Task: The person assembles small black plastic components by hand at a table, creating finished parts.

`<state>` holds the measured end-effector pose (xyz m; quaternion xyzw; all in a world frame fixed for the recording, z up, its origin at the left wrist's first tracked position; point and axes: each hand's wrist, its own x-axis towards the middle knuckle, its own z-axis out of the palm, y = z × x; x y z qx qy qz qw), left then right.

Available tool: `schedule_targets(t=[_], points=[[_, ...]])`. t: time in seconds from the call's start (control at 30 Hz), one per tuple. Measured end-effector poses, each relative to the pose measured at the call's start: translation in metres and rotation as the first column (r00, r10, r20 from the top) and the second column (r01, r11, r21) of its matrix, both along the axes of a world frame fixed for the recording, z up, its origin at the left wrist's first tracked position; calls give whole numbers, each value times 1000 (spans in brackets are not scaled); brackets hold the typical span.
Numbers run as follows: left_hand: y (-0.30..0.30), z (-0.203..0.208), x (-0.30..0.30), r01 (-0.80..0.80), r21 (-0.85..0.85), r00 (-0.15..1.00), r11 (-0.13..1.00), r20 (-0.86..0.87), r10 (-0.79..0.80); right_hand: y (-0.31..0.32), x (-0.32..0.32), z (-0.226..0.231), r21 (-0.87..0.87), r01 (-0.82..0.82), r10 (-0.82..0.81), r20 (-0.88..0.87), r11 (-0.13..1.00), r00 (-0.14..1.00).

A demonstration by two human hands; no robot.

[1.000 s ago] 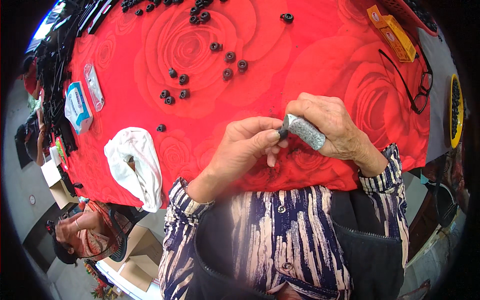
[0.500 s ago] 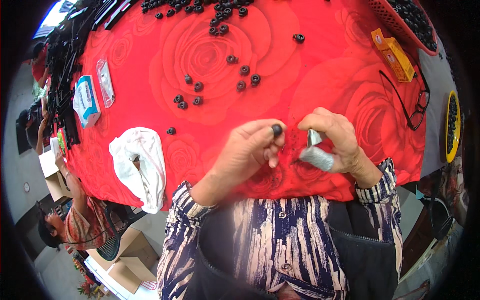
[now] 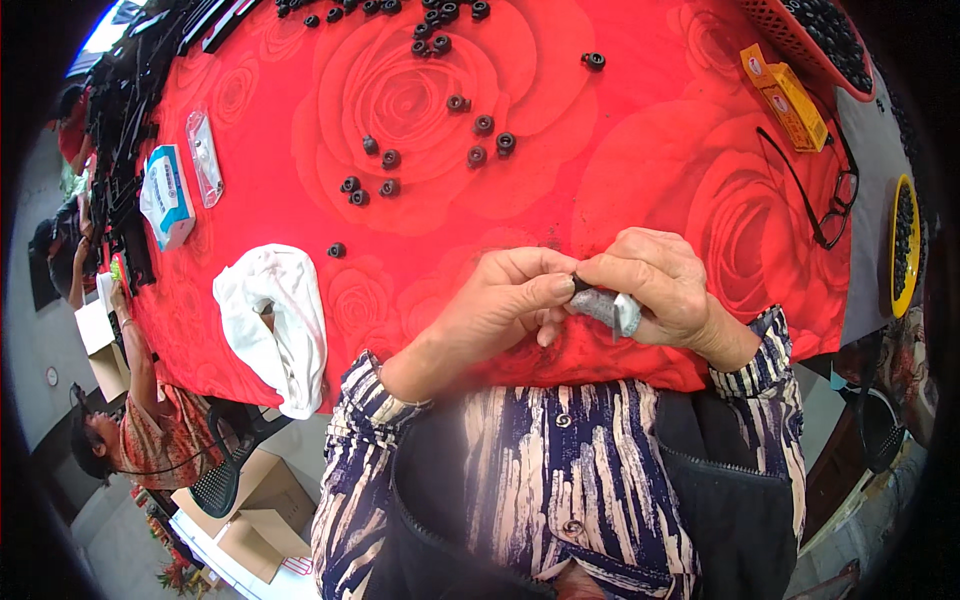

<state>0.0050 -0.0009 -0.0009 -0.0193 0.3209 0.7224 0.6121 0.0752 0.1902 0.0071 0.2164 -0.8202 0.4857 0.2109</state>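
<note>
My left hand (image 3: pixel 515 295) pinches a small round black part (image 3: pixel 578 285), mostly hidden by the fingertips. My right hand (image 3: pixel 655 285) meets it there, fingers curled and touching the same part. Silver-grey wrapping (image 3: pixel 600 308) covers the right thumb. A small, flat, shiny silver piece (image 3: pixel 627 314) shows within the right hand's grip; its kind is not clear. Beyond my hands, several similar black ring-shaped parts (image 3: pixel 484 124) lie scattered on the red rose-patterned cloth (image 3: pixel 430 225).
A white cloth (image 3: pixel 270 310) lies to the left, near a tissue pack (image 3: pixel 168 198) and a clear packet (image 3: pixel 204 160). Glasses (image 3: pixel 835 205), a yellow box (image 3: pixel 788 105), a red basket (image 3: pixel 770 40) and a yellow tray (image 3: pixel 897 290) of black parts are right. Another person (image 3: pixel 150 430) sits left.
My hands have come together: the left carries the black part to the right hand's fingers, and the right hand has closed in around it. The view has shifted slightly.
</note>
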Motion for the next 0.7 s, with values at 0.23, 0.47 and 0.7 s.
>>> schedule_targets(t=[0.23, 0.47, 0.7], points=[[2, 6, 2, -93, -9, 986, 996, -142, 91, 5, -4, 13, -48, 2, 5, 152, 999, 988], [2, 10, 0, -106, -51, 972, 993, -214, 93, 15, -5, 6, -53, -4, 22, 343, 999, 939], [3, 9, 1, -93, -69, 966, 993, -250, 73, 13, -3, 3, -1, 6, -6, 372, 1000, 928]])
